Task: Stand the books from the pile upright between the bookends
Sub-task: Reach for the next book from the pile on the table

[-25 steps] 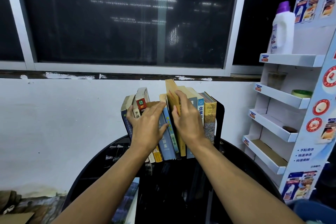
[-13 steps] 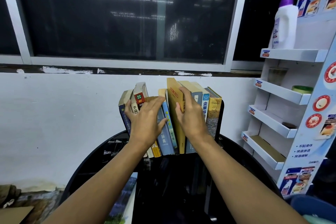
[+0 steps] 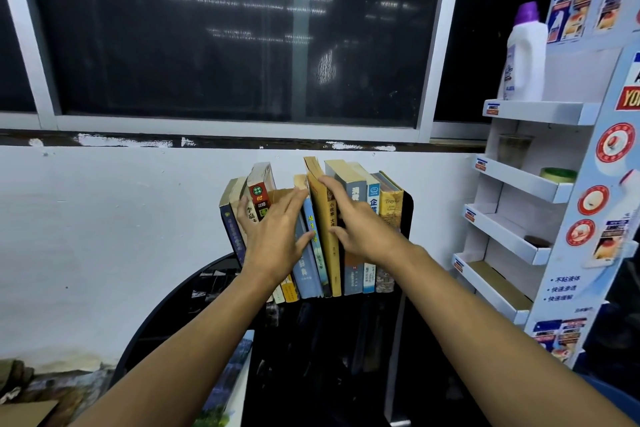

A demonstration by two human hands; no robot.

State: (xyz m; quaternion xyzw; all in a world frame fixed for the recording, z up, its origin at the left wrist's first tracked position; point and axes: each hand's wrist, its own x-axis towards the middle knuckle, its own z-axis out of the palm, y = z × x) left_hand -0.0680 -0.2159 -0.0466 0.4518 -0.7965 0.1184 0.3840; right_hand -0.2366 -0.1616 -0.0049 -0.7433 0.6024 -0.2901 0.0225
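Where the arms come in: both forearms reach forward over the counter (image 3: 329, 357), a black, glossy, round top.
Near edge: a flat book (image 3: 228, 378) with a landscape cover lies at the counter's left rim. It is likely what remains of the pile; I cannot tell how many lie there.
Left hand (image 3: 273, 239): open, fingers straight and spread, flat against the spines of the left group, thumb touching a blue spine.
Right hand (image 3: 360, 229): also open as far as shows, fingers stretched up beside the tan book (image 3: 323, 218), thumb low at its spine. It looks like pressing, not pinching.
Tan book: stands in the middle of the row of books (image 3: 353, 218), taller than its neighbours, tilted slightly left at the top.
Row of books: at the far side of the counter, spines outward, the left group leaning most.
Bookend (image 3: 408, 215): black, touching the rightmost book. The left one is hidden.
Handling, my judgement: a paperback, light to moderate in weight, covers that flex, a spine likely smooth enough to slip. Best gripped across the spine at mid-height, thumb on one cover and fingers on the other, or pushed square on the spine while the neighbours are braced. The leaning group could topple if released.
Beyond: white wall (image 3: 104, 218), dark window (image 3: 225, 28), and a display shelf (image 3: 519, 180) on the right with a white bottle (image 3: 524, 55).
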